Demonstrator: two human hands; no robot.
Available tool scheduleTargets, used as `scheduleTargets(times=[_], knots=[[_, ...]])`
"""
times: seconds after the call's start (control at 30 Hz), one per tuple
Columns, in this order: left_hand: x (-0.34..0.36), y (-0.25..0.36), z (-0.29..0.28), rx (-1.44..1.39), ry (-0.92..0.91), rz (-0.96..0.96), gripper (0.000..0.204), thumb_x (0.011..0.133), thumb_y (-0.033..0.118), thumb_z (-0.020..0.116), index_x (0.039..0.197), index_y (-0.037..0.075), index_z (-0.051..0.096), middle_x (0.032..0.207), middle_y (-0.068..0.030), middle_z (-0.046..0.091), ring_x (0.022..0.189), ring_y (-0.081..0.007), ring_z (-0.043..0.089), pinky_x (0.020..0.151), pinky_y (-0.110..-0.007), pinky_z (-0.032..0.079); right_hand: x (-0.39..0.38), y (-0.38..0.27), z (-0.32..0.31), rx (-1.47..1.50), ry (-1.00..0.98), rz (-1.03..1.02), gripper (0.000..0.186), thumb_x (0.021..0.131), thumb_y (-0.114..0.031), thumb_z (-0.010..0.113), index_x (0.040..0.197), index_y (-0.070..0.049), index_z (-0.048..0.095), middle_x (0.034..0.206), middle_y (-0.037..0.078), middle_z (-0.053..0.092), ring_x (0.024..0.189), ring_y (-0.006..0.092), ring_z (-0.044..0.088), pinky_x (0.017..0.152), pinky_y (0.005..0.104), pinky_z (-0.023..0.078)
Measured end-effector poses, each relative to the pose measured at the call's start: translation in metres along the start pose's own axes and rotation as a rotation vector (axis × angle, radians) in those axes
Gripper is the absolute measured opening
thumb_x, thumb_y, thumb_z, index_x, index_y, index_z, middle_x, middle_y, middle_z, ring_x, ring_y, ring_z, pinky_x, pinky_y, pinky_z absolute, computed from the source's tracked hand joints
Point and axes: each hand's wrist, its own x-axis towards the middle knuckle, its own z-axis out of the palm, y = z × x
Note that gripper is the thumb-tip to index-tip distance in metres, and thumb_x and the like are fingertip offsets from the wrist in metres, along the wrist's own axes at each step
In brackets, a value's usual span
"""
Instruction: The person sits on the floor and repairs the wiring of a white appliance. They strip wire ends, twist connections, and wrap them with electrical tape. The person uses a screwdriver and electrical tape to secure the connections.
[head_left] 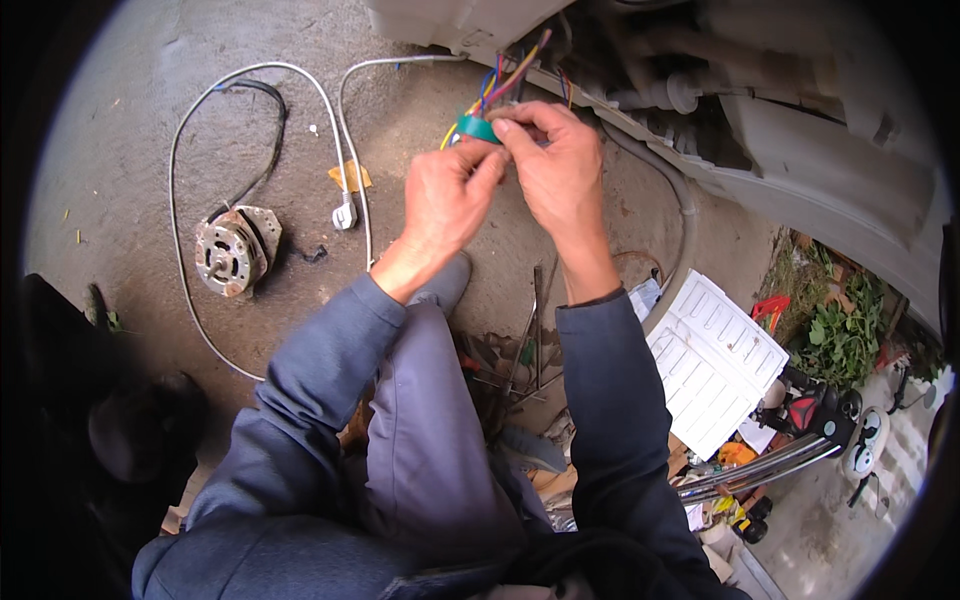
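As my hands meet at the tape: the green tape is up between my fingers, among the coloured wires, near the pale casing.
Left hand: curled closed just below the tape; its fingertips are hidden, so I cannot tell what they grip.
Right hand: thumb and forefinger pinched together on the tape's near edge.
Wrapping: this looks like insulating work, so I'd steady the bundle with one hand, pull the tape taut with the other and overlap each turn.
Wires: yellow, blue and pinkish strands spread loosely above; I'd gather strays and cover any bare joint separately. Whether copper shows is too blurred to tell.
Motor: rusty, on the floor to my left; no label I can read.
Plug: pale, no legible marking.
White panel: moulded outlines, no lettering I can make out.
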Motion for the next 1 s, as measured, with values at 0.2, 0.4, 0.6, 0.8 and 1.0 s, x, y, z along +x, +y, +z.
scheduleTargets(times=[0.2, 0.4, 0.6, 0.8, 1.0], knots=[[0.008, 0.019, -0.014, -0.042, -0.085, -0.087, 0.027, 0.094, 0.023, 0.065, 0.086, -0.001, 0.075, 0.067, -0.0133, 0.069, 0.060, -0.0176, 0.066, 0.058, -0.034, 0.049, 0.000, 0.003, 0.016, 0.206, 0.119, 0.427, 0.024, 0.084, -0.019, 0.081, 0.086, 0.002, 0.069, 0.070, 0.006, 0.068, 0.061, 0.0115, 0.062, 0.056, 0.0296, 0.050], [0.017, 0.000, -0.020, -0.459, -0.238, -0.301, 0.028, 0.099, 0.023, 0.063, 0.087, 0.000, 0.074, 0.073, -0.0015, 0.068, 0.066, -0.0068, 0.056, 0.061, -0.024, 0.043, -0.012, 0.021, 0.016, 0.387, -0.011, 0.498, 0.029, 0.099, -0.030, 0.068, 0.093, -0.001, 0.069, 0.080, 0.004, 0.069, 0.069, 0.0114, 0.063, 0.062, 0.0293, 0.050], [0.024, -0.001, -0.027, -0.572, -0.268, -0.335, 0.026, 0.100, 0.019, 0.062, 0.084, 0.000, 0.070, 0.070, -0.0006, 0.063, 0.062, -0.0070, 0.052, 0.058, -0.024, 0.040, -0.024, 0.021, -0.003, 0.474, -0.223, 0.439, 0.028, 0.107, -0.029, 0.055, 0.101, -0.003, 0.066, 0.101, 0.003, 0.065, 0.093, 0.0118, 0.063, 0.081, 0.0315, 0.057], [0.018, -0.013, -0.022, -0.227, -0.197, -0.110, 0.022, 0.097, 0.019, 0.066, 0.091, -0.001, 0.072, 0.067, -0.0035, 0.062, 0.060, -0.0092, 0.055, 0.055, -0.029, 0.043, -0.017, 0.021, -0.022, 0.038, -0.295, 0.300, 0.029, 0.105, -0.027, 0.058, 0.097, 0.000, 0.064, 0.093, 0.003, 0.064, 0.086, 0.0125, 0.063, 0.076, 0.0308, 0.056], [0.010, -0.012, -0.020, 0.134, -0.035, 0.170, 0.014, 0.089, 0.017, 0.069, 0.087, 0.004, 0.072, 0.074, -0.0132, 0.067, 0.067, -0.0334, 0.063, 0.062, -0.042, 0.046, -0.011, -0.008, -0.031, 0.209, -0.225, 0.513, 0.028, 0.105, -0.029, 0.059, 0.102, -0.002, 0.064, 0.096, 0.004, 0.067, 0.084, 0.0138, 0.065, 0.071, 0.0294, 0.057]])
